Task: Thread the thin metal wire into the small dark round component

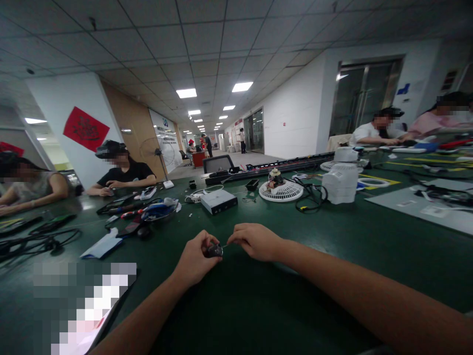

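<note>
My left hand (197,256) is closed round a small dark, rounded part (214,251) with a shiny rim, held just over the green table. Its exact kind is too small to make out. To the right of it, my right hand (254,240) has thumb and forefinger pinched together. A thin, light strand (225,245) runs from those fingertips to the edge of the dark part; whether it is a wire or a tool tip I cannot tell. Past my hands lies a grey-white box-shaped drive (219,201).
Beyond stand a white fan grille with a motor (281,190) and a white plastic housing (340,182). On the left lie a blue-white cloth (102,244), cables (51,242) and a blurred-out bright panel (99,305). A grey board (424,204) lies right. Co-workers sit at both sides.
</note>
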`<act>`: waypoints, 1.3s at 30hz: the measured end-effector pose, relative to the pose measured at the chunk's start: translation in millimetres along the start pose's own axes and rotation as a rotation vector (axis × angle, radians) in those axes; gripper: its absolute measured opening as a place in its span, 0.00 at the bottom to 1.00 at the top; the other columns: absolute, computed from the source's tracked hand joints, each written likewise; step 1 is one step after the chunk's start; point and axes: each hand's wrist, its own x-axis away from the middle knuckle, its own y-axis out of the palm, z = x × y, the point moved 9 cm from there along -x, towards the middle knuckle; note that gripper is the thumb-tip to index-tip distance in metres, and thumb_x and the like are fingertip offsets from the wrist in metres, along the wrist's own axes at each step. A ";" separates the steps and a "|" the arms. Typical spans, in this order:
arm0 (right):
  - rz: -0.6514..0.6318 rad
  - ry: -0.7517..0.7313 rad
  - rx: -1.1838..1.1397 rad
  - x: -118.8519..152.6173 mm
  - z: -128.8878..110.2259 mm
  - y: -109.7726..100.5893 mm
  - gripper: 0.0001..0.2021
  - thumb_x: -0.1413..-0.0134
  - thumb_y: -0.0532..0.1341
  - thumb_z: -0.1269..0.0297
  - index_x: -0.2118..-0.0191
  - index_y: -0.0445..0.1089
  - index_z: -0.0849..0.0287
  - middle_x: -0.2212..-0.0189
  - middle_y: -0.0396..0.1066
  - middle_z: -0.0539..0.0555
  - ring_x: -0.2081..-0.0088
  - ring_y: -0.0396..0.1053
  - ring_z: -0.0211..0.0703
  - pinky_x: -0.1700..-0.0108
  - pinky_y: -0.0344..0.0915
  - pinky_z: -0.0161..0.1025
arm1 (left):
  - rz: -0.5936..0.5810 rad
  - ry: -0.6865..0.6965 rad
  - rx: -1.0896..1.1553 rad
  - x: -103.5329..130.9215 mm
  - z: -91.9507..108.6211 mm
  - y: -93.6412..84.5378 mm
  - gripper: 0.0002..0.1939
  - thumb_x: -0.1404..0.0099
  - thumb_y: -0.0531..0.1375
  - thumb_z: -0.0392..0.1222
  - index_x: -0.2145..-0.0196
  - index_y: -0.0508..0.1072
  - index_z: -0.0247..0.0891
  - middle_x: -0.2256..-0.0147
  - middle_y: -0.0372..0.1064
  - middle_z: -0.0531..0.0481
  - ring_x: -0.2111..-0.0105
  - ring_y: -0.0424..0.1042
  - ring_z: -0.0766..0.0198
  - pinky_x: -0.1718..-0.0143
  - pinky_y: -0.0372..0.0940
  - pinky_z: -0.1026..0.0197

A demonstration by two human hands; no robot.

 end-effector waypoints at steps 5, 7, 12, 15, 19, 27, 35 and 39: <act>-0.033 0.024 0.034 -0.8 -1.1 1.1 0.15 0.44 0.55 0.75 0.56 0.75 0.56 0.61 0.72 0.55 0.59 0.69 0.45 0.59 0.62 0.39 | 0.016 -0.003 -0.031 2.0 2.8 -0.1 0.13 0.51 0.66 0.34 0.67 0.68 0.38 0.63 0.75 0.50 0.64 0.72 0.59 0.66 0.64 0.59; -0.051 0.019 0.000 -0.8 -4.0 1.7 0.14 0.44 0.55 0.74 0.57 0.75 0.56 0.61 0.73 0.54 0.60 0.70 0.45 0.59 0.62 0.39 | 0.017 -0.003 -0.034 2.3 3.3 -0.2 0.13 0.51 0.66 0.34 0.68 0.68 0.39 0.63 0.75 0.50 0.64 0.72 0.59 0.66 0.64 0.60; 0.011 0.202 0.054 -0.4 17.1 -1.2 0.09 0.44 0.57 0.65 0.60 0.74 0.57 0.63 0.73 0.56 0.62 0.70 0.48 0.61 0.62 0.41 | 0.023 0.010 -0.057 1.3 3.4 -1.5 0.11 0.50 0.66 0.35 0.71 0.66 0.40 0.61 0.74 0.50 0.62 0.72 0.58 0.64 0.65 0.59; 0.074 0.436 0.058 4.2 46.8 -5.3 0.12 0.48 0.62 0.56 0.61 0.73 0.57 0.65 0.73 0.57 0.64 0.70 0.51 0.65 0.62 0.42 | 0.060 -0.003 -0.117 0.2 -2.8 -6.4 0.11 0.49 0.65 0.36 0.69 0.67 0.40 0.62 0.74 0.50 0.62 0.73 0.57 0.63 0.66 0.57; 0.107 0.597 -0.070 8.3 71.0 -1.4 0.14 0.46 0.61 0.52 0.59 0.74 0.55 0.69 0.73 0.55 0.68 0.70 0.47 0.68 0.61 0.39 | 0.076 -0.002 -0.141 -1.2 -11.1 -9.7 0.11 0.48 0.66 0.39 0.67 0.69 0.40 0.61 0.75 0.49 0.61 0.74 0.56 0.63 0.66 0.57; 0.035 0.478 -0.222 -4.8 63.7 30.3 0.11 0.53 0.67 0.59 0.62 0.78 0.54 0.66 0.76 0.52 0.65 0.72 0.43 0.65 0.64 0.36 | 0.063 0.019 -0.150 -2.8 -12.7 -5.4 0.11 0.48 0.66 0.39 0.69 0.67 0.40 0.62 0.75 0.50 0.62 0.74 0.58 0.63 0.67 0.58; 0.205 0.392 -0.770 -5.4 38.6 19.1 0.12 0.57 0.70 0.69 0.63 0.74 0.61 0.69 0.76 0.51 0.65 0.73 0.41 0.61 0.67 0.38 | 0.025 0.049 -0.044 -0.3 -2.1 -0.1 0.13 0.50 0.66 0.36 0.71 0.64 0.40 0.63 0.75 0.50 0.63 0.74 0.58 0.63 0.67 0.57; 0.236 0.402 -0.685 -3.4 35.0 13.8 0.08 0.59 0.71 0.67 0.69 0.76 0.61 0.71 0.75 0.51 0.69 0.70 0.40 0.65 0.65 0.36 | 0.007 0.057 0.074 0.3 -1.0 4.1 0.17 0.50 0.67 0.35 0.72 0.59 0.40 0.60 0.74 0.49 0.60 0.74 0.57 0.60 0.68 0.55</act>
